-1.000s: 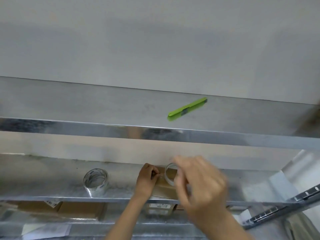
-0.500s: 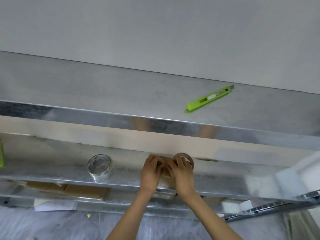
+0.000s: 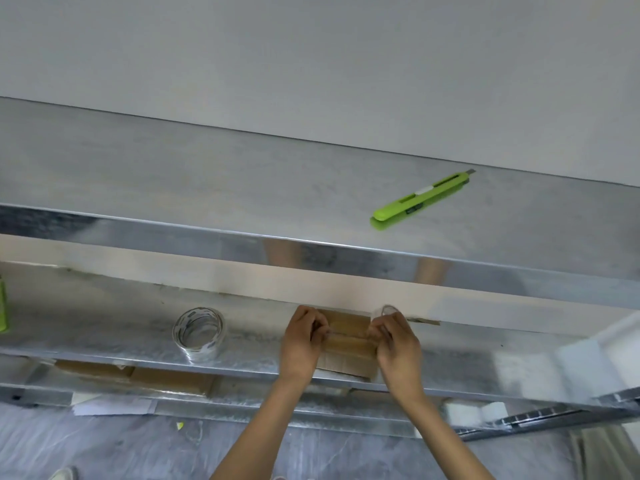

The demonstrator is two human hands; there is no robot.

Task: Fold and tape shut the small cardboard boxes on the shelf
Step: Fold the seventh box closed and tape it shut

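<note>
Head view: left hand (image 3: 303,341) fingers pinch tape strip (image 3: 347,335) across box (image 3: 348,322); right hand (image 3: 398,348) fingers grip tape roll (image 3: 389,309).

— Any writing you can read?
— None. The white roll (image 3: 199,332), left of the left grip (image 3: 304,337), has dark marks round its core, but they are too small to make out.
— And the knife?
— The green knife (image 3: 420,200), up beyond the right grip (image 3: 394,341), has a small dark patch at mid-body. I can't tell any letters on it.
— The clear roll (image 3: 389,310) in the right grip?
— Nothing legible.
— The box (image 3: 348,336) between the grips?
— Plain brown card, no readable print.
</note>
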